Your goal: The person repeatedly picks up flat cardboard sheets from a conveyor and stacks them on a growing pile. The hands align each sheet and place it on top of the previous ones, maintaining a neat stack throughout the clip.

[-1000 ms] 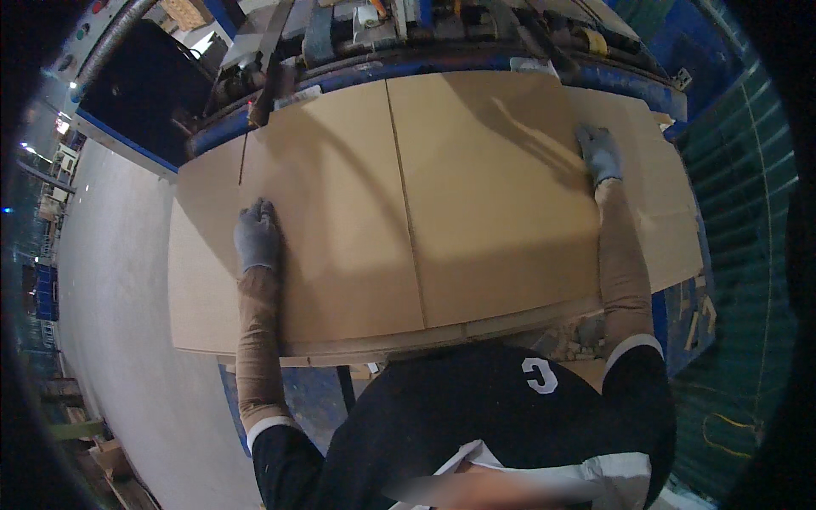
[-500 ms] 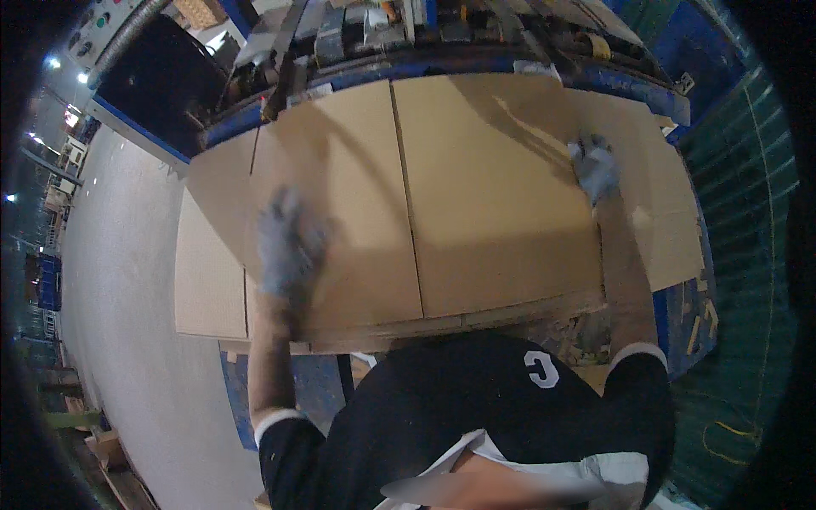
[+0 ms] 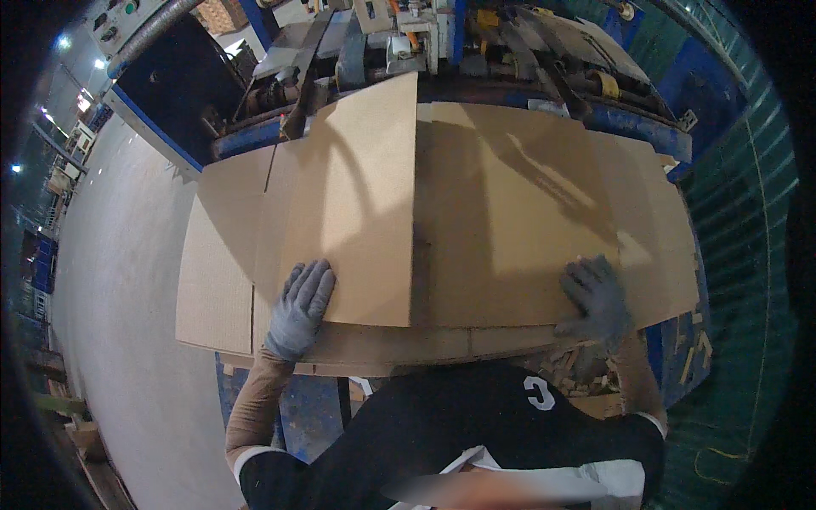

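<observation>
A wide brown cardboard sheet (image 3: 544, 246) lies flat in front of me on other cardboard. Left of the middle, a cardboard panel (image 3: 370, 212) sits higher than the sheet, its right edge standing off it with a dark gap beside it. Gloved in grey, my left hand (image 3: 299, 308) rests on that panel's near left corner, its fingers stretched out together. My right hand (image 3: 597, 297), in the same kind of glove and slightly blurred, lies with spread fingers at the near right part of the sheet. Whether the panel and sheet are one piece, I cannot tell.
A machine with rollers and dark bars (image 3: 544, 72) stands beyond the cardboard. Its control panel (image 3: 119, 21) is at the far left. Cardboard scraps (image 3: 586, 370) lie by the near right edge. A green corrugated wall (image 3: 748, 255) bounds the right; grey floor (image 3: 119, 280) runs along the left.
Both hands have come nearer to me across the cardboard. The left panel now stands up along its middle edge, farther over the machine's side, where the surface lay flatter before.
</observation>
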A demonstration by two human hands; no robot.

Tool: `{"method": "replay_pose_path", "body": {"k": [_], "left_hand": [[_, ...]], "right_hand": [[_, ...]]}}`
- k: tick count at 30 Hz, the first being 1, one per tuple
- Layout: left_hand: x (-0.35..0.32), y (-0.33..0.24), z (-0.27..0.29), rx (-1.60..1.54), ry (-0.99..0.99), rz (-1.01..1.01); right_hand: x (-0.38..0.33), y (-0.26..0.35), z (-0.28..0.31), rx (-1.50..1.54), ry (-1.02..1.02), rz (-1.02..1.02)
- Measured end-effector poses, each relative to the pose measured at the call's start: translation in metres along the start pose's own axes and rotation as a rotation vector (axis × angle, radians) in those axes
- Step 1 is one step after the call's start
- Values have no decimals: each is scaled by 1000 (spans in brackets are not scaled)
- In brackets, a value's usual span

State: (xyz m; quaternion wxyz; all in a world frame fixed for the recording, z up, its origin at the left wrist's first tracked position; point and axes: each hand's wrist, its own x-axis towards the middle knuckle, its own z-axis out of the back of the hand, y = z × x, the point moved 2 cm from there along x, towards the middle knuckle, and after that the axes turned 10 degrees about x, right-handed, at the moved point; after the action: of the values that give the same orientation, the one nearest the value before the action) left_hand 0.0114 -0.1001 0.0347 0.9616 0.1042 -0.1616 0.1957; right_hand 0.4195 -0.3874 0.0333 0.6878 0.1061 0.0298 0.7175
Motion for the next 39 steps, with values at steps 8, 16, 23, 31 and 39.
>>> {"method": "replay_pose_path", "body": {"k": [8, 16, 23, 31, 39], "left_hand": [[11, 48, -16, 68, -91, -42], [165, 88, -85, 118, -160, 286], [34, 101, -38, 139, -395, 989], [-160, 97, -32, -86, -472, 1818], [-180, 94, 5, -1107, -1396, 1587]], "right_hand": [[22, -61, 18, -92, 85, -220], [132, -172, -21, -256, -267, -483], [-61, -156, 4, 265, -999, -999], [-188, -138, -53, 788, -1239, -1046], [-185, -168, -28, 961, -1741, -842]]}}
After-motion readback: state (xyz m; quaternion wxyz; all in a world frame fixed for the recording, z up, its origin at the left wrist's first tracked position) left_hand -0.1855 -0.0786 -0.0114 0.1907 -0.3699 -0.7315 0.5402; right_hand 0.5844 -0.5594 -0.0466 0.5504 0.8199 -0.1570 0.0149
